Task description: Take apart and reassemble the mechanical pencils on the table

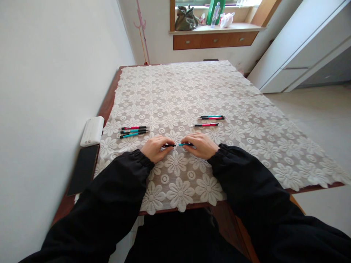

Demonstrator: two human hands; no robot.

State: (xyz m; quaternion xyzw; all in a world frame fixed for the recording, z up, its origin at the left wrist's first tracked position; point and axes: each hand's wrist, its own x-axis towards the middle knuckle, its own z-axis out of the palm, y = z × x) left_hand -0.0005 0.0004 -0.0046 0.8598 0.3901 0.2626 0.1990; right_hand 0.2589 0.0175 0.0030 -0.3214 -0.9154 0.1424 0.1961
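Left hand (157, 148) pinches a black pen part and right hand (201, 145) a blue pen part over the surface (175, 91), seemingly half done, with three whole-looking left pens (134, 131) and three right pens (205, 125) lying nearby.

No lettering, brand, number or sign can be read anywhere in the frame. On the pens (134, 131) at left of centre, small pale patches can be seen on the barrels, but whether print is carried there cannot be told. On the white device (92, 130) at the left edge of the tabletop (175, 87), small dark marks are shown near the lower end, too small to be made out.
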